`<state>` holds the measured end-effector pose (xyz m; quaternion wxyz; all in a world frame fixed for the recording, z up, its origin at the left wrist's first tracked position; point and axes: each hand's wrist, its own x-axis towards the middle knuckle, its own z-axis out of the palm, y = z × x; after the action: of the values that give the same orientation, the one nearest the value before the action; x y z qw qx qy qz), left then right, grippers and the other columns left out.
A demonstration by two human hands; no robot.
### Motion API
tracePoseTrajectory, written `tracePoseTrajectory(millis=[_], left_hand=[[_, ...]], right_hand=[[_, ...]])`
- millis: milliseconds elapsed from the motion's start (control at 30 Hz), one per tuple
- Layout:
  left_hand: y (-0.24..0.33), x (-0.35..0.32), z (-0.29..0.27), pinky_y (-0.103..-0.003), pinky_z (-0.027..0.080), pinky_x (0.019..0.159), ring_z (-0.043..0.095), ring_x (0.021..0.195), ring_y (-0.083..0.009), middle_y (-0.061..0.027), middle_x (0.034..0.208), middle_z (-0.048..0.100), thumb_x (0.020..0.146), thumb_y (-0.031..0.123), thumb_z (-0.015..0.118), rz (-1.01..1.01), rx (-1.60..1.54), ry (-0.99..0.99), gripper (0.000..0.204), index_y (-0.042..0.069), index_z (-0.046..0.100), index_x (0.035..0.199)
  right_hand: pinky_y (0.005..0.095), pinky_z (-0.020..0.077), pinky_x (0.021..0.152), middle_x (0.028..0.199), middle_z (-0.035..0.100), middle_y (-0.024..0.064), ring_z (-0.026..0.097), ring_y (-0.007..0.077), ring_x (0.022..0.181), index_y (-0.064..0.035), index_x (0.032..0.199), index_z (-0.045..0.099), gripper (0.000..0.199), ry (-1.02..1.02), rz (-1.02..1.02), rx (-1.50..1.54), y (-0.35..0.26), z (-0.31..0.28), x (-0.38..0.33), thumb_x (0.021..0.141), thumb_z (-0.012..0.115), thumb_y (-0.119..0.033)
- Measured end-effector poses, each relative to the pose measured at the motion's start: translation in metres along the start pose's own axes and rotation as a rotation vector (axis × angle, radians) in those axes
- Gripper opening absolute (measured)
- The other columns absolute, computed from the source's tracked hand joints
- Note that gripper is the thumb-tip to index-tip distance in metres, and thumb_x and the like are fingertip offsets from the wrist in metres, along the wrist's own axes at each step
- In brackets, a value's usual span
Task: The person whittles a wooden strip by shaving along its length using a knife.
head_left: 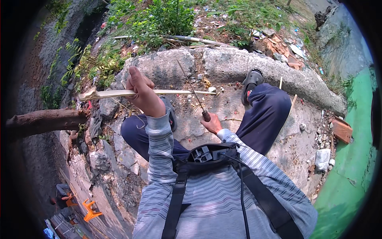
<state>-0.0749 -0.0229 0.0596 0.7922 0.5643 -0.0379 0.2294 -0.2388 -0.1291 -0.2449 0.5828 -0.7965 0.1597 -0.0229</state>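
My left hand (142,92) is raised and closed around a long pale split stick of wood (107,94), held level across my knees. My right hand (212,123) grips the dark handle of a thin-bladed knife (191,90); its blade slants up and to the left, its upper part crossing the stick near the stick's right end. I sit on a rough concrete slab (286,143) in dark blue trousers, my right shoe (252,81) resting against a stone kerb (238,63).
Thin wood slivers (292,105) and chips lie on the slab. Weeds and litter (175,20) fill the ground beyond the kerb. A tree trunk (43,121) juts at left. Green water (354,159) lies right. Orange plastic chairs (89,210) stand far below left.
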Motion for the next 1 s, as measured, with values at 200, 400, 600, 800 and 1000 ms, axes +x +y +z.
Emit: tracePoseTrajectory(millis=[200, 400, 600, 800, 1000], left_hand=[[0.007, -0.006, 0.004, -0.027, 0.017, 0.045, 0.022, 0.045, -0.0051, 0.0073, 0.05, 0.023, 0.101, 0.03, 0.06, 0.0, 0.017, 0.018, 0.056, 0.018, 0.028, 0.056], [0.006, -0.007, 0.005, -0.026, 0.019, 0.046, 0.024, 0.046, -0.0054, 0.0068, 0.049, 0.024, 0.101, 0.033, 0.06, 0.0, 0.044, 0.048, 0.057, 0.018, 0.028, 0.056], [0.007, -0.008, 0.003, -0.025, 0.023, 0.048, 0.028, 0.048, -0.0047, 0.0051, 0.05, 0.034, 0.099, 0.033, 0.063, -0.01, 0.023, 0.028, 0.052, 0.017, 0.037, 0.057], [0.008, -0.006, 0.007, -0.025, 0.022, 0.047, 0.027, 0.047, -0.0051, 0.0054, 0.05, 0.031, 0.1, 0.035, 0.061, -0.004, 0.061, 0.052, 0.055, 0.017, 0.034, 0.056], [0.005, -0.007, 0.008, -0.026, 0.02, 0.046, 0.024, 0.046, -0.0054, 0.0061, 0.05, 0.026, 0.101, 0.034, 0.059, 0.014, 0.064, 0.044, 0.056, 0.017, 0.03, 0.056]], right_hand=[[0.0422, 0.0471, 0.062, 0.064, 0.057, 0.0152, 0.056, 0.0283, 0.059, 0.0008, 0.075, 0.057, 0.03, -0.052, 0.017, 0.028, 0.001, 0.003, 0.003, 0.072, 0.072, -0.024], [0.0412, 0.0478, 0.063, 0.066, 0.059, 0.0153, 0.058, 0.0266, 0.061, 0.0014, 0.076, 0.058, 0.029, -0.026, 0.116, 0.035, -0.004, 0.0, 0.002, 0.073, 0.071, -0.024], [0.0419, 0.0482, 0.064, 0.069, 0.06, 0.018, 0.059, 0.0295, 0.064, 0.0016, 0.076, 0.057, 0.027, -0.059, -0.033, 0.009, -0.014, -0.005, -0.001, 0.074, 0.068, -0.023], [0.0435, 0.047, 0.062, 0.067, 0.059, 0.0183, 0.057, 0.0309, 0.061, 0.0017, 0.077, 0.057, 0.026, 0.007, 0.059, 0.014, -0.006, -0.001, 0.002, 0.075, 0.067, -0.022], [0.042, 0.0454, 0.058, 0.062, 0.057, 0.0159, 0.055, 0.0304, 0.057, 0.0004, 0.077, 0.057, 0.027, 0.051, 0.172, -0.029, 0.008, -0.002, 0.001, 0.076, 0.07, -0.024]])
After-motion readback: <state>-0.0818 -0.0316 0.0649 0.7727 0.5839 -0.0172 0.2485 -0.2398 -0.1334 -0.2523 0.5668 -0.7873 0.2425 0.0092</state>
